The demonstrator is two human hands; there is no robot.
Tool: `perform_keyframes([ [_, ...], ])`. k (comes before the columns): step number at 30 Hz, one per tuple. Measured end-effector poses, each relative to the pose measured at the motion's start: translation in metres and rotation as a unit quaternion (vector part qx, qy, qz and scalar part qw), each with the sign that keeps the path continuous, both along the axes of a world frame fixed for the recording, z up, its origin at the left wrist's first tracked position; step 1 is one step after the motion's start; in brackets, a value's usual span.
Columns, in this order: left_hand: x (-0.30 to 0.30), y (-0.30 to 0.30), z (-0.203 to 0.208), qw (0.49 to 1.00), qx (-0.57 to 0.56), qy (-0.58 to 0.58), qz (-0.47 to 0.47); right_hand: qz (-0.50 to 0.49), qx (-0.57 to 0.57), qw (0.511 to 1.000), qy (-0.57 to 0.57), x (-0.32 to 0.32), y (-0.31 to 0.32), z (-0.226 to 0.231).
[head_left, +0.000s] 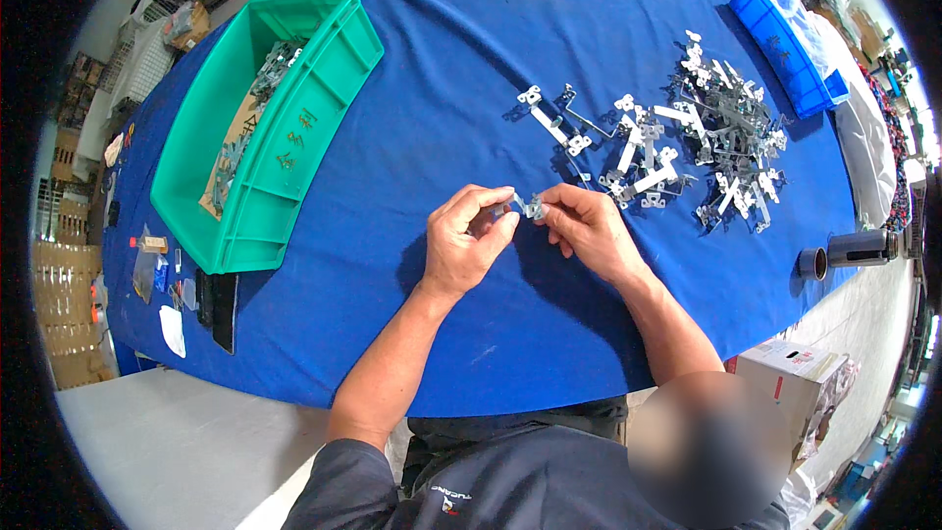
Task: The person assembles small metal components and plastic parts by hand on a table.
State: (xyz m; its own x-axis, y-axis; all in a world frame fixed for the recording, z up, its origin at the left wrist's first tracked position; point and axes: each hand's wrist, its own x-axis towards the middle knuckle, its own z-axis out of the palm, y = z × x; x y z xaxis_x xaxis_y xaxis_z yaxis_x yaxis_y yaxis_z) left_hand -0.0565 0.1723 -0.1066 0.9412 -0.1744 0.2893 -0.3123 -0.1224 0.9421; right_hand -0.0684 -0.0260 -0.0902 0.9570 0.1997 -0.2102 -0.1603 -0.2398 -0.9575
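Pinching a bracket (533,208) partly hidden by fingertips (507,221), left hand (469,241) and right hand (593,233) meet near tangled parts (728,128); a bin (267,198) partly masks metal pieces (233,157).

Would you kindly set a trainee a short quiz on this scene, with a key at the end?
1. True or false: the green bin stands to the right of the right hand.
2. Which is nearest the blue bin: (a) the big heap of metal parts; (b) the green bin; (c) the left hand?
3. What is held at the fingertips of the two hands?

Key:
1. False; the green bin stands to the left of both hands.
2. a.
3. Small metal hardware; whether it is one piece or more is too small to tell.
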Motion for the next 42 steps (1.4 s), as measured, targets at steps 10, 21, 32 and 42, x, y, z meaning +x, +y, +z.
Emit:
perform_keyframes([
  [10,0.001,-0.002,0.003,0.999,0.043,-0.028,-0.005,-0.001,0.169,0.986,0.010,0.004,-0.004,-0.005],
  [21,-0.002,-0.002,0.003,0.999,0.018,-0.018,0.028,-0.075,0.103,0.992,-0.003,0.003,-0.004,0.002],
  [32,-0.001,0.000,0.004,1.000,0.002,-0.010,0.021,0.004,0.025,1.000,0.016,0.002,-0.002,0.003],
  [42,0.000,-0.001,0.004,1.000,-0.002,0.000,0.014,0.013,-0.002,1.000,0.005,0.001,-0.001,0.005],
])
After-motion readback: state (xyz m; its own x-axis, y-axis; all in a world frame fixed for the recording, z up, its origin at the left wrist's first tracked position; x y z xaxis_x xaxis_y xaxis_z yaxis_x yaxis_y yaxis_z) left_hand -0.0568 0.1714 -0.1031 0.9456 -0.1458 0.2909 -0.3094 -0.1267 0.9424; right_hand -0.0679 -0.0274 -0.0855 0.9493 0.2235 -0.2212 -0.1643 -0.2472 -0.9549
